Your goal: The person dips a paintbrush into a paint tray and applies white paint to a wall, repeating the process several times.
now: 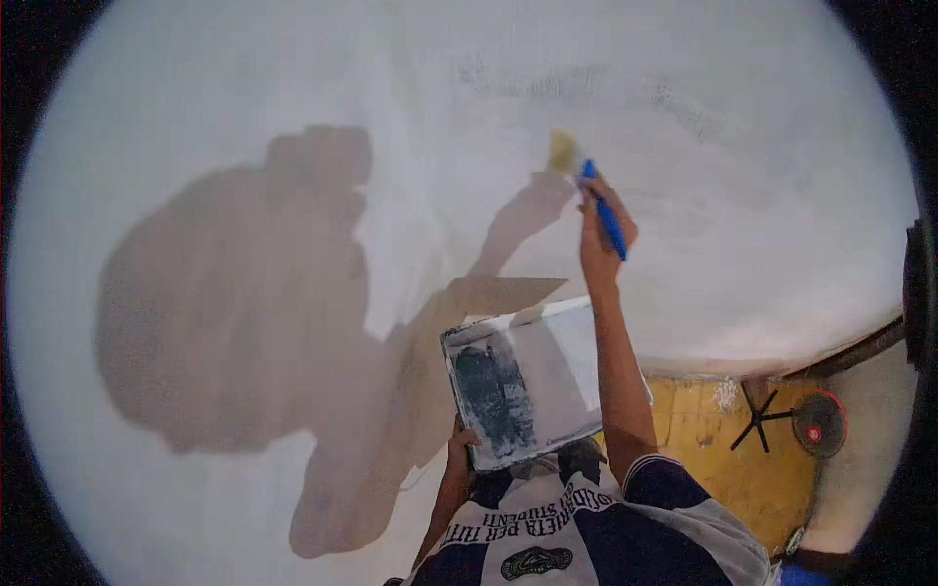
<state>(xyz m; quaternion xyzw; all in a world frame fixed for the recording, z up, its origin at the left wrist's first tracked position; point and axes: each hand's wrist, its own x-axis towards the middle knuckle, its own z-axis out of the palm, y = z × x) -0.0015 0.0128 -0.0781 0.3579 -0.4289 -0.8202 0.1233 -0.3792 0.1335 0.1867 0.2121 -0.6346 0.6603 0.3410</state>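
Observation:
My right hand is wrapped round the blue handle of a paintbrush. The brush's pale yellow bristles point up and left, at or close to the white wall. Lower down, my left hand grips the left edge of a paint tray by its lower corner. White paint covers much of the tray, and a dark patch shows on its left side. My right forearm passes in front of the tray's right part.
A large shadow lies across the left of the wall. At the lower right are a yellow tiled floor, a round fan with a red rim and a black legged stand. A dark object is at the right edge.

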